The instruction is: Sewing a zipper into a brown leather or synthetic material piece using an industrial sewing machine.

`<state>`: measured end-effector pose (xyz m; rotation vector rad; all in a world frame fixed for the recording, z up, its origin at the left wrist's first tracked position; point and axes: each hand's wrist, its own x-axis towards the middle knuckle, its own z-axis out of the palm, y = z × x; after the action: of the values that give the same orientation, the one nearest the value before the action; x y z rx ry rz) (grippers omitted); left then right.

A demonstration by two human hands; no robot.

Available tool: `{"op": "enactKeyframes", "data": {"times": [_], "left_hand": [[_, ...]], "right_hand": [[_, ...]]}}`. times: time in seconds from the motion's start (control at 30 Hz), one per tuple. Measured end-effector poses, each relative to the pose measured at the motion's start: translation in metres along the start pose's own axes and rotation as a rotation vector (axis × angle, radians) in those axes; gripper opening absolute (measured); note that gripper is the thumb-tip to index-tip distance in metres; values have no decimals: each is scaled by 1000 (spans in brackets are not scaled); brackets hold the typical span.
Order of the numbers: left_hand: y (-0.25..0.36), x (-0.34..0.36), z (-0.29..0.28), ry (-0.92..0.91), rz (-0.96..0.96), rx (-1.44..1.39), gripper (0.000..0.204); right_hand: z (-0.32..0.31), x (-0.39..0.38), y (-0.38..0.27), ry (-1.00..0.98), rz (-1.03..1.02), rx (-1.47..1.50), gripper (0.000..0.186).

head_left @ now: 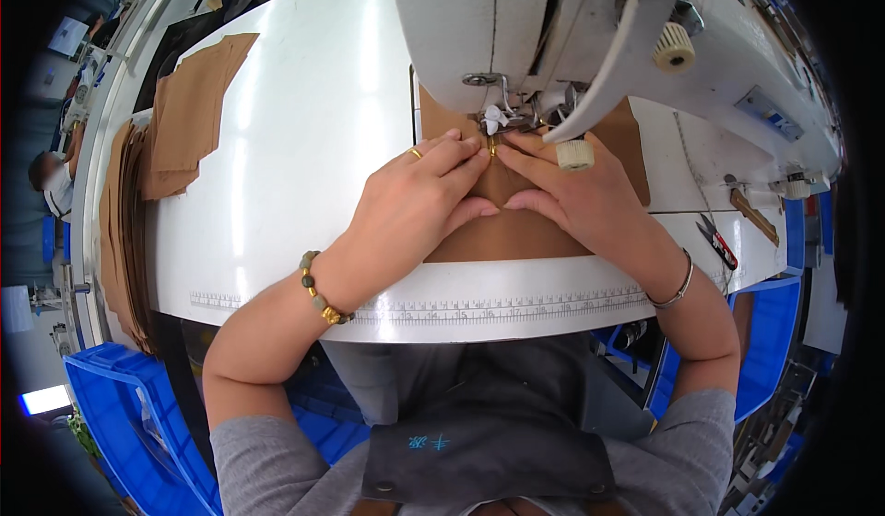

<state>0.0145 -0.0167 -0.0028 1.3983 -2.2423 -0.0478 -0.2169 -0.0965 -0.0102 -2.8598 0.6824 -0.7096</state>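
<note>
A brown fabric piece (516, 244) lies on the white table beneath the sewing machine's needle area (502, 120). My left hand (415, 193) rests on its left part, fingers stretched toward the presser foot and thumb pointing inward. My right hand (585, 198) lies on the right part with fingers extended, the index fingertip close to the foot. The thumb tips nearly meet on the cloth. Between the index fingers shows a small gold-coloured metal piece (493, 151), too small to name. The right fingertips are partly hidden by the machine.
The sewing machine (719, 101) arches over the right side. Red-handled thread snips (717, 244) lie at the right. Brown fabric pieces (198, 101) lie at the far left, beside a hanging stack (124, 230). A ruler strip (433, 311) runs along the front edge. Blue bins (138, 424) stand below.
</note>
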Motion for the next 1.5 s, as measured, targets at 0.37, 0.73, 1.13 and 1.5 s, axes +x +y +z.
{"op": "enactKeyframes", "data": {"times": [0.37, 0.73, 1.13, 1.5], "left_hand": [[-4, 4, 1, 12, 0, 12, 53], [3, -4, 0, 3, 34, 31, 56], [9, -4, -7, -50, 45, 85, 66], [6, -3, -4, -21, 32, 89, 69]], "right_hand": [[2, 1, 4, 27, -10, -12, 56], [3, 1, 6, 32, 28, 103, 51], [-4, -5, 5, 13, 353, 593, 36], [3, -4, -13, 13, 13, -77, 57]]}}
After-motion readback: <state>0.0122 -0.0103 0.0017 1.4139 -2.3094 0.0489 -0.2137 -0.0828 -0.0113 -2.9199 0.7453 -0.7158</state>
